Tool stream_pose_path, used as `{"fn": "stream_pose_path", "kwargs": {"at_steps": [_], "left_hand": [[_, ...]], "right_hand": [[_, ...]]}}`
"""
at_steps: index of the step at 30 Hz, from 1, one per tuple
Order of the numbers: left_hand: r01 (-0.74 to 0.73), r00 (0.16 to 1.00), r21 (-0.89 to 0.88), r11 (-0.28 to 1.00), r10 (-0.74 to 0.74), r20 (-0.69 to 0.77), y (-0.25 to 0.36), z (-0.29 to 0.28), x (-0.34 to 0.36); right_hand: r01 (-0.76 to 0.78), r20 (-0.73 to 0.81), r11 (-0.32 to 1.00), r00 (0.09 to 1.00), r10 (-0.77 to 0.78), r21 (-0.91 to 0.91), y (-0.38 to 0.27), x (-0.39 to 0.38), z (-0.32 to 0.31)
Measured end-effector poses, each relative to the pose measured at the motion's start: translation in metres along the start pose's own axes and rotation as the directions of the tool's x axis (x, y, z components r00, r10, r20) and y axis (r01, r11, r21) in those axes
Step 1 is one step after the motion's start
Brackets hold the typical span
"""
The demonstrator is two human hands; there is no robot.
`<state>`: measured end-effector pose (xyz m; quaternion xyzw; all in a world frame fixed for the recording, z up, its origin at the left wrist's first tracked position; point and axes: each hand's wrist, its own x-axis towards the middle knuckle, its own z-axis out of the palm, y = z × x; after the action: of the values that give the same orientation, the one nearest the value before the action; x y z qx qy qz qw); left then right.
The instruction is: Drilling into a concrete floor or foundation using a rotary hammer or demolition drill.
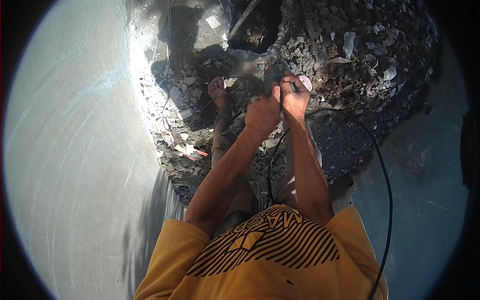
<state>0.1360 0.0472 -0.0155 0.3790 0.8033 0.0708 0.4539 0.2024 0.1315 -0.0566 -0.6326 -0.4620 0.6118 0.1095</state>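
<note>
My left hand (261, 112) and my right hand (294, 96) both grip a dark power tool (274, 75) held out in front of me, pointing down at broken concrete rubble (350, 55). The left hand wraps the tool's body and the right holds its handle on the right side. A black power cord (382, 170) runs from the tool, loops right and down past my yellow shirt. My bare left foot (218, 90) stands on debris just left of the tool. The tool's tip is hidden in shadow.
A pale plastered wall (75, 150) curves along the left. A dark hole (255, 32) opens in the ground beyond the tool. Loose stones and scraps (180, 145) litter the strip by the wall. Smooth grey-blue floor (425, 190) lies to the right.
</note>
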Motion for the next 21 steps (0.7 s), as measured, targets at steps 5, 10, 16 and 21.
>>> {"fn": "stream_pose_path", "kwargs": {"at_steps": [5,10,16,21], "left_hand": [[-0.035,0.997,0.055,0.998,0.038,-0.069,0.008,0.009,0.000],[-0.029,0.997,0.040,0.999,0.032,-0.065,0.008,0.011,-0.004],[-0.036,0.998,0.093,0.995,0.041,-0.052,0.017,0.012,-0.005],[-0.033,0.999,0.064,0.997,0.036,-0.039,0.015,0.015,-0.006]], "right_hand": [[-0.014,0.008,1.000,1.000,0.014,0.027,0.000,0.007,-0.012],[0.147,0.017,0.979,0.989,-0.146,-0.141,0.013,0.003,-0.016],[-0.083,0.038,0.990,0.996,0.079,0.115,0.018,0.006,-0.024],[0.002,0.001,0.999,1.000,-0.002,0.054,0.020,0.005,-0.026]]}}
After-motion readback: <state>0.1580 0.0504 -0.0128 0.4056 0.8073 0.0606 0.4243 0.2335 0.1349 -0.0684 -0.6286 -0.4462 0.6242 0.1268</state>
